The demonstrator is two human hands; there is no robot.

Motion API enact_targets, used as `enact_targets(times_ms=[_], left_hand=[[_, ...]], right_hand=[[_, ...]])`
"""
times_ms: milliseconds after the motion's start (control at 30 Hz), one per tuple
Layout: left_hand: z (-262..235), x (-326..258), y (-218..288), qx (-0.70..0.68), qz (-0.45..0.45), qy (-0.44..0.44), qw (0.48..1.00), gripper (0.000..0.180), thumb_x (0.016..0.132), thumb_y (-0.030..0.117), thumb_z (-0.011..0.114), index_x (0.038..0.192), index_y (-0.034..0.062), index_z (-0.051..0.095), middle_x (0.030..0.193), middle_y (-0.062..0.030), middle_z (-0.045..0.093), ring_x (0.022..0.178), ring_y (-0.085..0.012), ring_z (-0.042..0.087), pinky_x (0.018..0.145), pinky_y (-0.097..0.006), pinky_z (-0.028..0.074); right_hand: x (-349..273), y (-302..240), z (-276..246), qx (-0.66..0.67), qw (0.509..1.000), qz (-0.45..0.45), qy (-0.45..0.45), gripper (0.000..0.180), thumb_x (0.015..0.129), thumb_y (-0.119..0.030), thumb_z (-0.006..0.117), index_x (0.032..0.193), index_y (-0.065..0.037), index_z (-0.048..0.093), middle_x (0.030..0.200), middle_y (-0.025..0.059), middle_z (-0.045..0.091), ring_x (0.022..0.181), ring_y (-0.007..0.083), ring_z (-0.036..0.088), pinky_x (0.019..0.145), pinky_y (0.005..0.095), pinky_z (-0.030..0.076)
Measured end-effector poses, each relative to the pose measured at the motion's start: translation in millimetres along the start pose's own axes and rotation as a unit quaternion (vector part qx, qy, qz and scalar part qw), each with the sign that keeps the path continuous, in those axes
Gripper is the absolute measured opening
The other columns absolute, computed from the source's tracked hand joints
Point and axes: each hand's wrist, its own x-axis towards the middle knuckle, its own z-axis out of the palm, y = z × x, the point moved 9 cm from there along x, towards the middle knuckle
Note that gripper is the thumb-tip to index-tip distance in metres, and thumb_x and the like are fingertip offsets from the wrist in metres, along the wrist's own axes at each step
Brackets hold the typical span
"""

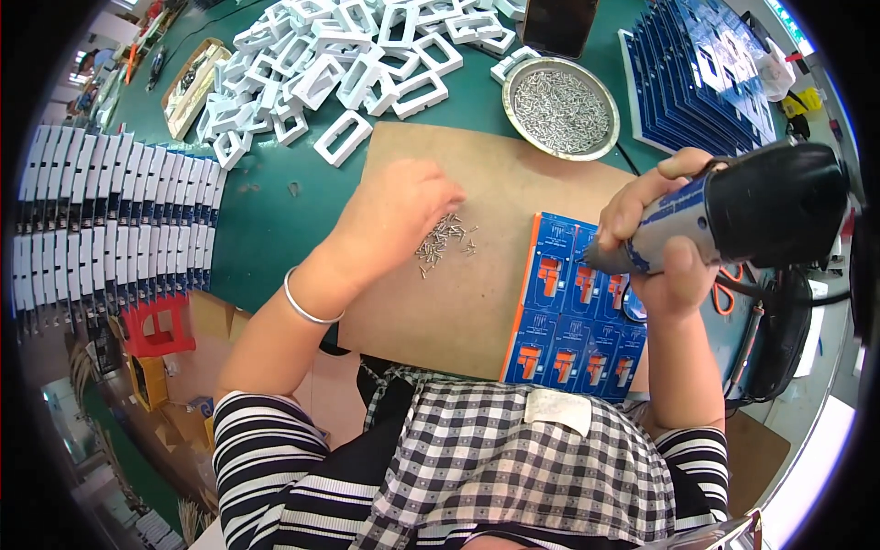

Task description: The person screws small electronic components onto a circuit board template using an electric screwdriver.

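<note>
My right hand (653, 225) is wrapped around the grey tapered nose of a black-and-grey electric screwdriver (770, 206). Its tip points left, above a blue printed card sheet (573, 344) with orange tool pictures; whether it touches cannot be told. Over on the left, my left hand (403, 211) has its fingers curled and pressed together at the edge of a small pile of screws (445, 240). Anything between those fingertips is hidden. Pile and sheet both lie on a brown board (449, 321).
A round metal bowl (561, 108) of screws stands behind the board. White plastic frames (344, 78) are heaped at the back. Blue printed panels (701, 78) stack at right, boxed-looking rows (115, 215) at left. Orange-handled scissors (724, 291) and a cable lie right.
</note>
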Motion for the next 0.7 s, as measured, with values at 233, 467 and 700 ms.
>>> enact_targets(times_ms=[233,467,700], left_hand=[[17,-11,-1,-0.029,-0.013,-0.037,0.999,0.009,0.076,0.005,0.068,0.084,0.0063,0.064,0.083,-0.0099,0.058,0.079,-0.0288,0.058,0.067,-0.039,0.048],[15,-10,-9,-0.037,-0.094,-0.085,0.991,0.011,0.074,0.002,0.069,0.082,0.0045,0.062,0.078,-0.012,0.059,0.073,-0.0281,0.059,0.064,-0.034,0.048],[33,26,68,-0.122,0.028,-0.031,0.992,0.013,0.075,0.004,0.069,0.085,0.0053,0.062,0.084,-0.0096,0.063,0.077,-0.0282,0.062,0.068,-0.036,0.05]], right_hand=[[1,4,-19,0.098,0.995,0.012,0.013,0.071,0.072,-0.04,0.077,0.119,-0.001,0.041,0.074,0.0114,0.059,0.064,0.02,0.062,0.056,0.0313,0.053],[-11,-1,-76,0.143,0.976,0.011,0.167,0.059,0.077,-0.042,0.062,0.118,-0.005,0.041,0.073,0.0124,0.058,0.061,0.0225,0.06,0.059,0.0351,0.052],[-37,-59,-98,0.122,0.974,-0.124,0.148,0.06,0.084,-0.05,0.052,0.124,-0.008,0.04,0.071,0.0048,0.055,0.062,0.019,0.058,0.064,0.0364,0.048]])
